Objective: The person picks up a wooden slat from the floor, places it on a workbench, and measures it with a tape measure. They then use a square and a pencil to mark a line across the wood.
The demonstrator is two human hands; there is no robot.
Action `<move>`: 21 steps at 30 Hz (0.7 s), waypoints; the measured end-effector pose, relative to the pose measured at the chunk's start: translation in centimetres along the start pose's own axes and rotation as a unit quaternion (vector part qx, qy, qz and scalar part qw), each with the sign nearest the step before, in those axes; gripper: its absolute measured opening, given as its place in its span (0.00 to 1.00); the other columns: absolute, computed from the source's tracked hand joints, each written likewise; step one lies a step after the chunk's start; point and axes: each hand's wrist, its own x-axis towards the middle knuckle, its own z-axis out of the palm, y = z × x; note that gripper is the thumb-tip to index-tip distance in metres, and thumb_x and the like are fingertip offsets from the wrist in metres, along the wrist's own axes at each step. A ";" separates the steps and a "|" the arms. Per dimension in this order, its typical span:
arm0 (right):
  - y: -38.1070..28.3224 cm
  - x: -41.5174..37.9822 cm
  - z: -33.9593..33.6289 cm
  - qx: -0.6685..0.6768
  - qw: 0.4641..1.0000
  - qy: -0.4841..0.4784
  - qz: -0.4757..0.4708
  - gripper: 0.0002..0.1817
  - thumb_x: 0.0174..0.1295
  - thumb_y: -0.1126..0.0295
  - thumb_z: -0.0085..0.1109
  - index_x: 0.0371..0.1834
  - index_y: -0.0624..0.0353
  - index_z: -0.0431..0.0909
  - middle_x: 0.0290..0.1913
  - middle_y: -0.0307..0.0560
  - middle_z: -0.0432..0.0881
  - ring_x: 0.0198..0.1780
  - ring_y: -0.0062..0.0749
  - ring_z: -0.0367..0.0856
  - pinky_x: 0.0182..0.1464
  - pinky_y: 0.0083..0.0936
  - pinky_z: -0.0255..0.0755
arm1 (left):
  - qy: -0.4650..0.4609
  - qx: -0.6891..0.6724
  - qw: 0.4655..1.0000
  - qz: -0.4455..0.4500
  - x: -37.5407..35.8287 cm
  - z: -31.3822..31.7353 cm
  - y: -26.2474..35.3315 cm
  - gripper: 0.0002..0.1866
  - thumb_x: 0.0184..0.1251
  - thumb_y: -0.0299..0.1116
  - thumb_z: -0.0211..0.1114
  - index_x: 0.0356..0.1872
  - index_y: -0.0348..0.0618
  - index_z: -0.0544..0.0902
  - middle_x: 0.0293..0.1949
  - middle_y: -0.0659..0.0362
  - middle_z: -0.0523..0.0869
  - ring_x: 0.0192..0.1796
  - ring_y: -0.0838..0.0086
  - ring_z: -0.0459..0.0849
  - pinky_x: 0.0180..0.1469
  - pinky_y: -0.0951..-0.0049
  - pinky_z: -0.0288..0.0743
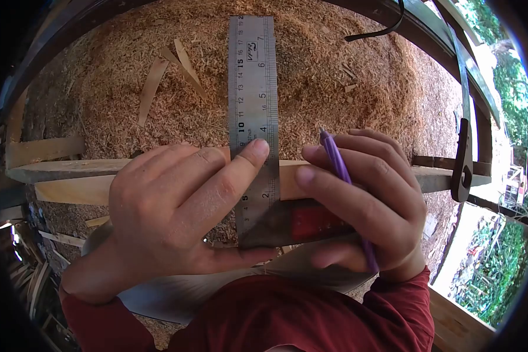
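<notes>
A steel square has its ruled blade (252, 82) pointing away from me, across a pale wooden strip (73, 190). My left hand (188, 199) holds the square, its index fingertip pressing on the blade and its thumb stretched along the lower edge of the stock. A red patch (317, 222) shows on the stock, below my right hand. In my right hand (369, 193) is a purple pen (337, 155), tip pointing up and away. The thumb and index fingertips of that hand are close to the strip, just right of the blade.
Behind the strip runs a grey beam (440, 183). Sawdust (334, 70) covers the ground, with wood shavings (154, 88) at the upper left. A dark-handled tool (463, 158) hangs at the right. Wood scraps (32, 287) lie at the lower left.
</notes>
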 end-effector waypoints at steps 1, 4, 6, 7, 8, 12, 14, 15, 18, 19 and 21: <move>0.0 0.1 -0.2 0.011 1.000 0.001 0.005 0.40 0.80 0.30 0.53 0.64 0.60 0.90 0.53 0.56 0.94 0.55 0.55 0.93 0.60 0.51 0.85 | -0.001 -0.008 1.000 -0.003 0.0 -0.1 0.0 0.55 0.51 0.72 0.86 0.73 0.40 0.84 0.33 0.58 0.86 0.36 0.60 0.90 0.39 0.58 0.83; -1.1 0.4 0.5 0.151 0.979 0.079 0.116 0.28 0.86 0.50 0.58 0.65 0.68 0.87 0.53 0.60 0.94 0.51 0.48 0.93 0.58 0.47 0.84 | -0.006 -0.004 1.000 -0.011 0.1 -0.2 0.2 0.55 0.51 0.70 0.87 0.73 0.39 0.84 0.32 0.59 0.85 0.36 0.62 0.90 0.43 0.57 0.85; -1.9 0.6 1.1 0.191 0.964 0.105 0.150 0.25 0.83 0.55 0.61 0.63 0.69 0.86 0.50 0.59 0.94 0.48 0.46 0.93 0.55 0.45 0.84 | -0.011 -0.005 1.000 -0.014 0.0 -0.3 0.3 0.54 0.51 0.70 0.87 0.72 0.39 0.84 0.32 0.59 0.85 0.36 0.62 0.90 0.43 0.56 0.85; -2.1 0.6 1.1 0.231 0.947 0.131 0.183 0.21 0.80 0.60 0.64 0.61 0.70 0.86 0.48 0.59 0.94 0.45 0.43 0.92 0.52 0.43 0.84 | -0.014 -0.005 1.000 -0.017 0.0 -0.3 0.3 0.54 0.52 0.70 0.87 0.72 0.39 0.84 0.32 0.59 0.85 0.36 0.62 0.90 0.44 0.56 0.86; -1.7 0.8 0.9 0.230 0.947 0.131 0.183 0.21 0.80 0.60 0.64 0.61 0.70 0.86 0.48 0.59 0.94 0.45 0.43 0.92 0.52 0.43 0.84 | -0.014 -0.005 1.000 -0.016 0.0 -0.4 0.3 0.54 0.52 0.70 0.87 0.72 0.39 0.84 0.32 0.59 0.85 0.36 0.62 0.90 0.44 0.56 0.86; -0.6 1.9 -0.1 0.198 0.976 0.046 0.078 0.14 0.74 0.65 0.68 0.51 0.66 0.89 0.37 0.50 0.93 0.37 0.37 0.86 0.42 0.35 0.80 | -0.009 -0.006 1.000 -0.008 0.1 -0.2 0.1 0.53 0.54 0.71 0.86 0.71 0.38 0.84 0.31 0.59 0.85 0.35 0.61 0.90 0.43 0.56 0.86; -0.6 2.0 -0.2 0.210 0.974 0.030 0.077 0.12 0.74 0.65 0.68 0.48 0.65 0.89 0.33 0.46 0.92 0.34 0.35 0.84 0.39 0.33 0.78 | 0.000 -0.015 1.000 -0.003 0.0 -0.2 0.0 0.53 0.54 0.71 0.86 0.71 0.38 0.85 0.31 0.59 0.85 0.35 0.61 0.90 0.43 0.57 0.86; -0.6 2.0 -0.3 0.226 0.970 0.021 0.091 0.12 0.73 0.65 0.69 0.46 0.64 0.90 0.31 0.45 0.91 0.33 0.34 0.82 0.38 0.32 0.76 | -0.008 -0.011 1.000 -0.008 0.0 -0.3 0.0 0.53 0.54 0.71 0.86 0.71 0.38 0.85 0.31 0.59 0.85 0.35 0.61 0.90 0.43 0.57 0.86; -0.8 1.9 0.1 0.238 0.964 0.014 0.121 0.10 0.72 0.64 0.70 0.44 0.61 0.90 0.29 0.42 0.89 0.32 0.32 0.80 0.37 0.32 0.73 | -0.013 -0.006 1.000 -0.012 -0.1 -0.4 0.1 0.53 0.53 0.71 0.87 0.70 0.37 0.85 0.32 0.59 0.85 0.36 0.61 0.91 0.43 0.56 0.86; -0.9 1.9 0.2 0.233 0.963 0.018 0.137 0.10 0.72 0.64 0.70 0.44 0.60 0.90 0.28 0.41 0.89 0.31 0.32 0.80 0.38 0.33 0.72 | -0.010 -0.004 1.000 -0.011 -0.1 -0.4 0.1 0.54 0.52 0.71 0.87 0.70 0.37 0.85 0.32 0.58 0.86 0.36 0.60 0.91 0.44 0.56 0.87; -0.6 2.1 0.0 0.217 0.969 -0.003 0.118 0.09 0.71 0.64 0.71 0.43 0.59 0.90 0.28 0.40 0.89 0.31 0.32 0.79 0.39 0.33 0.71 | -0.006 0.001 1.000 -0.012 0.0 -0.3 0.2 0.54 0.51 0.71 0.87 0.70 0.37 0.86 0.33 0.58 0.87 0.37 0.60 0.92 0.45 0.56 0.87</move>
